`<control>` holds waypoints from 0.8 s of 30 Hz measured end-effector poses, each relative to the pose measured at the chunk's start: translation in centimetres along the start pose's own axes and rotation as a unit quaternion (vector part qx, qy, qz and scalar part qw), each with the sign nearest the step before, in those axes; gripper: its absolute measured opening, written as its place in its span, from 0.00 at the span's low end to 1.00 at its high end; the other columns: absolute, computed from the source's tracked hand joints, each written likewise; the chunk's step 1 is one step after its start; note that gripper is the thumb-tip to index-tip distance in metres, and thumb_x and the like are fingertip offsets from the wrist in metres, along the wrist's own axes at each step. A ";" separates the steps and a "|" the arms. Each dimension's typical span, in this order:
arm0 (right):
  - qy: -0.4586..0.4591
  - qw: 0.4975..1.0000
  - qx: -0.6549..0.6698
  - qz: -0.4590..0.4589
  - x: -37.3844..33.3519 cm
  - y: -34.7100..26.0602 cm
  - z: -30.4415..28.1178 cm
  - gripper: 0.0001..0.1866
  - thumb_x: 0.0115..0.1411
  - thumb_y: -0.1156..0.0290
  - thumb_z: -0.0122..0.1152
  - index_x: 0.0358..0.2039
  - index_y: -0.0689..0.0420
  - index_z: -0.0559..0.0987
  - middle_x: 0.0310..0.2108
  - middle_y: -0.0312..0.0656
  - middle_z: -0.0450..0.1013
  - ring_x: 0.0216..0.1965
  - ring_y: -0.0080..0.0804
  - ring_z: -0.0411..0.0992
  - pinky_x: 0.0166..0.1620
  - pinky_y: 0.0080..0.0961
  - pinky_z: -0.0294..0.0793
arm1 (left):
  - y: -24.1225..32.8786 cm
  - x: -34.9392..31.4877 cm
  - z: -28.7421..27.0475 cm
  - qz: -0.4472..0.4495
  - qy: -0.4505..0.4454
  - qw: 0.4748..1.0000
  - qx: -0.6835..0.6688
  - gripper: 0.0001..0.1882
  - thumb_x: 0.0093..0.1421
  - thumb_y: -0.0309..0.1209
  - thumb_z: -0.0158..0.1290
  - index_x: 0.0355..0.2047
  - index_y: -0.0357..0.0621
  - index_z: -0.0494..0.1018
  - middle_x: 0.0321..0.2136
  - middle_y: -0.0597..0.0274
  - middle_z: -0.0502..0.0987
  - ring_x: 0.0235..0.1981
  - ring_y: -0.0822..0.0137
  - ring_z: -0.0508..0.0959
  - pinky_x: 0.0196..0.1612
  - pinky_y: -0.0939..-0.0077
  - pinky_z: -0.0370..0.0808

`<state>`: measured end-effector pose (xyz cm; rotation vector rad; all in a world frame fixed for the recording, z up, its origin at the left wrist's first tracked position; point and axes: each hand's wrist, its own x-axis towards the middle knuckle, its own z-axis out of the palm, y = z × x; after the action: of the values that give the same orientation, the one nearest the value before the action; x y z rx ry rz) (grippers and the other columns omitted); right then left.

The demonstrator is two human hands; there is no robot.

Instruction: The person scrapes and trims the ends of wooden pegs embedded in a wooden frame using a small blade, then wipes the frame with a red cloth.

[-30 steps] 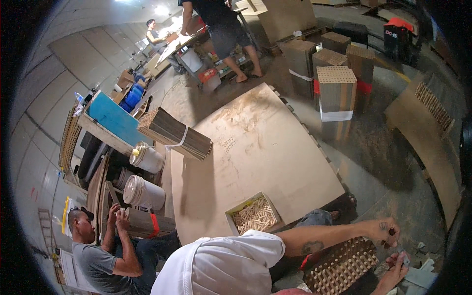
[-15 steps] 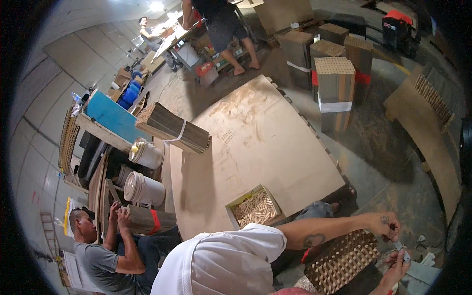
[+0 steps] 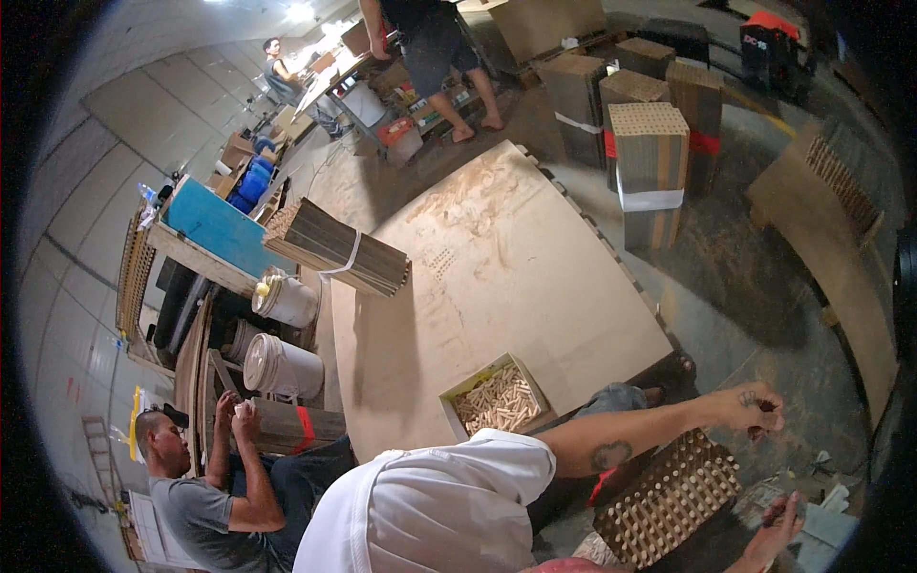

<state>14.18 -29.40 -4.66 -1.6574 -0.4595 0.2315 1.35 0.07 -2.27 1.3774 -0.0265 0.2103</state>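
My left hand (image 3: pixel 750 409) reaches out at the right, beyond a block of brown slats (image 3: pixel 659 506) studded with pale wooden dowels. Its fingers are curled toward the thumb; anything in them is too small to make out. My right hand (image 3: pixel 778 531) is lower, beside the block's right end. Its fingers stand partly apart, with nothing visible in them. The hands are separate, and neither touches the dowel-studded face. Near my left elbow, an open box (image 3: pixel 547 413) of loose wooden dowels (image 3: pixel 499 401) sits on the large pale board.
The pale board (image 3: pixel 535 286) bears sawdust and a strapped slat bundle (image 3: pixel 349 256). More bundles (image 3: pixel 650 143) stand at far right. A seated co-worker (image 3: pixel 205 506) at left handles another bundle (image 3: pixel 287 427). White buckets (image 3: pixel 282 368) stand nearby. Another person (image 3: pixel 439 57) stands at a far workbench.
A grey, metallic-looking piece seen between my hands is no longer visible there. My hands have moved apart, the left slightly up and the right slightly down.
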 end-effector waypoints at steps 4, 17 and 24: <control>0.027 0.994 -0.092 -0.045 -0.3 1.3 0.0 0.12 0.66 0.73 0.61 0.45 0.66 0.84 0.35 0.52 0.81 0.34 0.39 0.79 0.37 0.32 0.78 | 1.0 -0.1 0.2 -0.049 0.041 0.998 0.028 0.28 0.73 0.50 0.47 0.21 0.41 0.67 0.17 0.65 0.67 0.18 0.71 0.67 0.26 0.69 0.67; -0.049 0.979 0.096 0.171 -0.9 -1.5 0.5 0.15 0.69 0.67 0.58 0.50 0.61 0.82 0.44 0.47 0.80 0.36 0.34 0.77 0.40 0.30 0.78 | -7.8 1.5 -0.6 0.085 0.052 0.995 0.026 0.07 0.65 0.24 0.58 0.41 0.43 0.71 0.38 0.56 0.79 0.38 0.64 0.78 0.44 0.70 0.73; 0.094 0.960 0.148 0.220 -2.3 -3.8 4.6 0.15 0.69 0.66 0.60 0.52 0.58 0.78 0.37 0.39 0.78 0.35 0.27 0.75 0.33 0.25 0.73 | -5.2 1.0 -1.5 -0.006 0.174 0.961 0.213 0.08 0.56 0.21 0.54 0.33 0.39 0.82 0.29 0.56 0.84 0.29 0.66 0.82 0.32 0.69 0.79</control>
<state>9.59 -25.88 -1.83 -1.4513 0.0934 0.4445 3.03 0.70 -7.50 1.7500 0.3390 0.4657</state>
